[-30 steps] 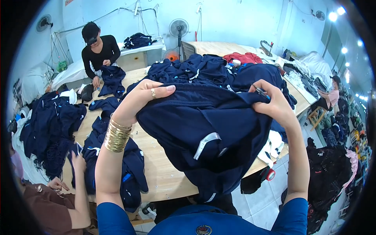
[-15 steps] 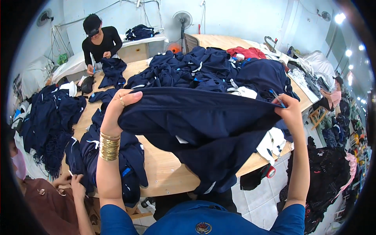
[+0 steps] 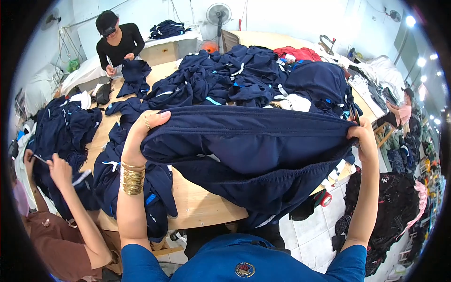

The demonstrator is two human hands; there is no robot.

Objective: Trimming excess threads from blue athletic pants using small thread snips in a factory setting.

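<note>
A navy garment [image 3: 244, 136] is stretched wide in front of me, its stitched edge pulled into a long line and a gathered edge showing below. At its left end my left hand [image 3: 143, 134] is closed on the cloth, thumb on top, gold bangles at the wrist. Pinching the right end is my right hand [image 3: 364, 136], which also holds small thread snips [image 3: 353, 114] pointing upward; the fingers partly hide them. The garment's lower part hangs down over the front edge of the wooden table [image 3: 202, 199].
More navy garments [image 3: 221, 77] are heaped across the table, with a red cloth [image 3: 296, 53] behind. Co-workers [image 3: 123, 44] handle cloth at the far left, near left [image 3: 70, 225] and far right. A dark printed cloth pile [image 3: 385, 207] lies at the right.
My right hand has moved right and slightly down, pulling the garment wider and exposing its gathered edge. The snips have turned in my fingers. The near-left co-worker's hands have moved up and left.
</note>
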